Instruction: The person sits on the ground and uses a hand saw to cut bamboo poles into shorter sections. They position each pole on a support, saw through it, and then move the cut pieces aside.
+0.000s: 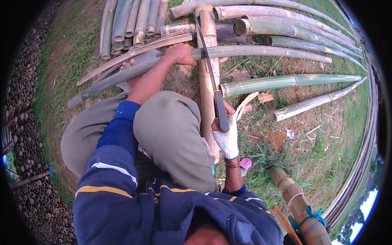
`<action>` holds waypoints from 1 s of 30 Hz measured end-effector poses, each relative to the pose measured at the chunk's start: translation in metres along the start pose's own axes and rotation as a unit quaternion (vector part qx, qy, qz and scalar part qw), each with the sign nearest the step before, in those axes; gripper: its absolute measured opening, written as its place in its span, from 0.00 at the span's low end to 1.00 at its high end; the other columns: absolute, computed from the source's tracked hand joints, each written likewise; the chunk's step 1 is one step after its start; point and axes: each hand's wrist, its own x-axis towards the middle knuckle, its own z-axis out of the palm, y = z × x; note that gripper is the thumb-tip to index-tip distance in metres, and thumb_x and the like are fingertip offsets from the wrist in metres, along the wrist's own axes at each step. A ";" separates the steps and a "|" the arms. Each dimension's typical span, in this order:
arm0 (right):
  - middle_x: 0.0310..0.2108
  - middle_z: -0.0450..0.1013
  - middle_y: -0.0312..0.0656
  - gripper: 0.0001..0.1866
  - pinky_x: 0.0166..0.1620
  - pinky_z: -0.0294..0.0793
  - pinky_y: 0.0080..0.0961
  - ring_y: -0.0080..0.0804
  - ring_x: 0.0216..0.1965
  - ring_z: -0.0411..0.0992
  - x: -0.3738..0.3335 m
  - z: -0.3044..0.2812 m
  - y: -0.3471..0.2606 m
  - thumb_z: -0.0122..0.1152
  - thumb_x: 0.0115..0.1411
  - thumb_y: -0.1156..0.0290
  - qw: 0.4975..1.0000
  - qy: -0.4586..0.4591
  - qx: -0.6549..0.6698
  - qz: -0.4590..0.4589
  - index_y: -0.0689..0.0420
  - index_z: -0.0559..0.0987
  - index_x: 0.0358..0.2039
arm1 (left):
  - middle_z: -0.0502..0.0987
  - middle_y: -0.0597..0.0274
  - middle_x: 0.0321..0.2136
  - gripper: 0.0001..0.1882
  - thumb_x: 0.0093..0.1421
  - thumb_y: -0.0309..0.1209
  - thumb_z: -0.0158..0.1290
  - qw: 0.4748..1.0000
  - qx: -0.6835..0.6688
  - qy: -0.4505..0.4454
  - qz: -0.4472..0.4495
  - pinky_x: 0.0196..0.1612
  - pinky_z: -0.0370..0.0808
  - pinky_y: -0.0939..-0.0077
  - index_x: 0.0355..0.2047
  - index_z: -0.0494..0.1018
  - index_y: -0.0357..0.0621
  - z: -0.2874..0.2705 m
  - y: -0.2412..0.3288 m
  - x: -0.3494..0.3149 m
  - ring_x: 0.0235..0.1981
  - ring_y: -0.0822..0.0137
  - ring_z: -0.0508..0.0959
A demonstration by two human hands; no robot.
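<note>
A long greenish bamboo pole [245, 50] lies crosswise over an upright-running bamboo support [206, 94]. My bare left hand [181, 54] is closed round the pole just left of that support. In a white fingerless-looking glove, my right hand [226, 130] grips the black and yellow handle of a handsaw [220, 110]. The saw's long thin blade crosses the pole just right of my left hand, its tip reaching the far end of the support. Whether the teeth have entered the bamboo, I cannot tell.
Cut bamboo lengths [132, 20] lie stacked at the far left. Several long poles [286, 28] spread to the right, with a split green bamboo [290, 85] nearer. A pink tape measure [245, 163] is beside my right wrist. Many bamboo ends [34, 179] line the left edge.
</note>
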 end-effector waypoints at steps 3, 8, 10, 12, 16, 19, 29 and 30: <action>0.59 0.71 0.45 0.33 0.58 0.73 0.27 0.28 0.52 0.72 -0.076 -0.021 -0.005 0.60 0.65 0.79 1.000 -0.003 -0.006 0.029 0.60 0.65 0.71 | 0.88 0.40 0.43 0.37 0.41 0.51 0.69 0.999 -0.008 -0.037 0.029 0.53 0.82 0.54 0.48 0.86 0.40 -0.001 -0.010 0.008 0.46 0.43 0.87; 0.54 0.74 0.47 0.36 0.55 0.78 0.30 0.31 0.47 0.74 -0.071 -0.012 0.014 0.62 0.61 0.83 0.996 0.055 -0.063 -0.011 0.60 0.66 0.71 | 0.88 0.40 0.43 0.36 0.43 0.51 0.68 0.999 -0.014 0.004 0.047 0.53 0.82 0.53 0.50 0.87 0.41 0.008 -0.009 0.011 0.46 0.42 0.87; 0.61 0.71 0.46 0.31 0.65 0.71 0.31 0.34 0.58 0.73 0.006 0.007 0.008 0.57 0.65 0.81 0.998 0.028 -0.062 -0.016 0.61 0.67 0.69 | 0.88 0.40 0.43 0.37 0.43 0.51 0.68 0.998 -0.008 0.036 0.059 0.54 0.82 0.53 0.51 0.86 0.42 0.016 -0.009 0.007 0.47 0.42 0.87; 0.60 0.72 0.46 0.32 0.63 0.72 0.30 0.34 0.55 0.73 0.055 0.021 0.004 0.57 0.63 0.83 0.997 0.029 0.030 -0.068 0.61 0.68 0.69 | 0.88 0.40 0.43 0.37 0.43 0.51 0.68 0.997 -0.004 0.055 0.062 0.54 0.82 0.53 0.50 0.86 0.41 0.014 -0.008 0.006 0.47 0.42 0.87; 0.51 0.74 0.44 0.39 0.53 0.76 0.27 0.27 0.44 0.73 0.005 0.004 0.010 0.66 0.60 0.81 1.000 -0.002 0.001 0.001 0.60 0.65 0.72 | 0.87 0.37 0.40 0.34 0.42 0.51 0.68 0.998 -0.019 0.008 0.052 0.52 0.81 0.52 0.46 0.87 0.39 0.009 -0.013 0.005 0.44 0.42 0.87; 0.45 0.71 0.38 0.38 0.50 0.75 0.26 0.23 0.40 0.71 -0.080 -0.018 0.014 0.64 0.59 0.83 0.999 0.032 -0.004 0.018 0.58 0.66 0.71 | 0.87 0.37 0.39 0.31 0.43 0.50 0.68 0.998 -0.036 -0.030 0.050 0.51 0.81 0.52 0.42 0.87 0.39 -0.001 -0.012 0.009 0.42 0.41 0.87; 0.56 0.71 0.45 0.36 0.55 0.73 0.28 0.31 0.47 0.72 0.045 0.017 0.017 0.60 0.60 0.84 0.998 0.021 0.000 -0.051 0.59 0.67 0.70 | 0.87 0.36 0.40 0.35 0.43 0.49 0.68 0.993 -0.003 0.081 0.082 0.52 0.82 0.51 0.47 0.86 0.37 0.010 -0.015 0.012 0.45 0.40 0.86; 0.59 0.71 0.46 0.35 0.60 0.72 0.29 0.34 0.52 0.72 0.042 0.020 0.021 0.58 0.60 0.84 0.999 0.021 0.024 -0.042 0.60 0.68 0.70 | 0.87 0.36 0.41 0.36 0.43 0.49 0.68 0.995 -0.004 0.062 0.073 0.52 0.82 0.51 0.48 0.86 0.37 0.007 -0.011 0.010 0.45 0.40 0.86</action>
